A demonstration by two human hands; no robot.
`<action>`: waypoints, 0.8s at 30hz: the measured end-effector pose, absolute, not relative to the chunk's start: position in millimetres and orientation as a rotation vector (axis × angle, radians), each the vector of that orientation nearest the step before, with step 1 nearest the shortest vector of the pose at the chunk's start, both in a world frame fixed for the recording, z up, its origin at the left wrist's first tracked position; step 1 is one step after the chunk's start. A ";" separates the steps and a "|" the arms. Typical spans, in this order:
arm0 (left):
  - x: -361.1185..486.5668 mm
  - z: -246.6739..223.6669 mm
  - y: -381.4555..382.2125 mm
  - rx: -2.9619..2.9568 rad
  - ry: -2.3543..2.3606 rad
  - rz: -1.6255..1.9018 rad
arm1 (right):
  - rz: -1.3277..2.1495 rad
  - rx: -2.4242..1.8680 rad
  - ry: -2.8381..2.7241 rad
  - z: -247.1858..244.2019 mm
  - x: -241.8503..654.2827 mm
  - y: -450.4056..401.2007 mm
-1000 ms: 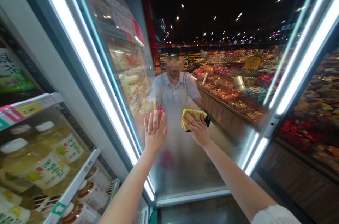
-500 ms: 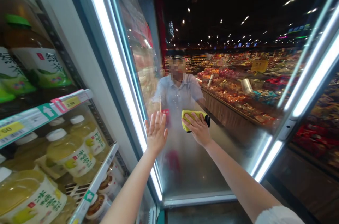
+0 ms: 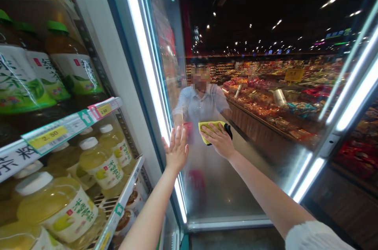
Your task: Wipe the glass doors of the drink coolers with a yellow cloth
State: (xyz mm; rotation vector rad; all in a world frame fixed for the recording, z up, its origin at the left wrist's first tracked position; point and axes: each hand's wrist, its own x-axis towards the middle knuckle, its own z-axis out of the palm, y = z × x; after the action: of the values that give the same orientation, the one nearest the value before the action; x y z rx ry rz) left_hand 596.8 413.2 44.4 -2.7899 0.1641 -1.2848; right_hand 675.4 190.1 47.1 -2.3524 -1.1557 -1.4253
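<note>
A glass door (image 3: 236, 187) with bright light strips along its sides stands in front of me. My left hand (image 3: 176, 149) rests with spread fingers against the left part of the glass, beside the light strip, and holds nothing. Under my right hand (image 3: 218, 139) is a yellow cloth (image 3: 203, 127) with a dark edge, pressed flat to the glass near the middle. The fingers of that hand lie over the cloth. A whitish haze covers the lower part of the glass.
Shelves (image 3: 73, 130) with green-capped tea bottles (image 3: 73, 65) and white-capped yellow drinks (image 3: 59, 206) stand close at the left. Behind the glass show a person in a light shirt (image 3: 203, 102) and long displays of packaged goods (image 3: 260, 100).
My right hand and the cloth have shifted slightly left on the glass. The view has turned a little, so the shelves and door frame appear farther right.
</note>
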 end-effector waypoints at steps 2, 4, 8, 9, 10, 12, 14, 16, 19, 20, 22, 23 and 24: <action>594.2 40.8 418.2 -2.796 0.150 -1.287 | -1.407 -2.357 -1.033 56.4 676.1 194.8; 591.0 38.7 422.5 -2.805 0.139 -1.283 | -1.400 -2.331 -0.885 68.6 676.2 214.9; 581.7 37.9 430.1 -2.798 0.102 -1.275 | -1.371 -2.299 -0.996 69.1 670.1 254.1; 579.1 37.7 432.1 -2.797 0.084 -1.271 | -1.362 -2.298 -1.094 64.5 668.1 256.0; 576.5 37.5 434.0 -2.799 0.066 -1.267 | -1.352 -2.296 -1.189 59.9 666.4 254.7; 571.8 36.6 437.3 -2.805 0.033 -1.256 | -1.343 -2.290 -1.287 55.7 664.9 248.1; 568.4 36.0 439.5 -2.811 0.013 -1.246 | -1.349 -2.280 -1.224 60.9 665.6 246.8; 566.0 36.4 440.5 -2.813 0.002 -1.238 | -1.358 -2.258 -1.097 70.8 666.8 256.7; 563.2 38.4 441.4 -2.812 -0.009 -1.235 | -1.354 -2.236 -1.090 76.2 666.1 278.5; 562.3 39.0 442.0 -2.812 -0.017 -1.237 | -1.347 -2.239 -1.159 73.6 665.3 282.0; 560.5 39.9 443.8 -2.813 -0.031 -1.241 | -1.329 -2.244 -1.347 65.3 663.6 279.8; 559.7 40.1 444.8 -2.815 -0.034 -1.243 | -1.317 -2.243 -1.436 62.0 663.0 275.3; 559.0 40.2 445.7 -2.816 -0.035 -1.243 | -1.307 -2.241 -1.496 60.7 662.7 270.2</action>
State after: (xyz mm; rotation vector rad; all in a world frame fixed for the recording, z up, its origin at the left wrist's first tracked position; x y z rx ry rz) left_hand 559.0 445.7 40.2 -2.8161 -0.0347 -1.2434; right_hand 662.7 270.2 60.7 -2.2407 -1.4963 -1.3071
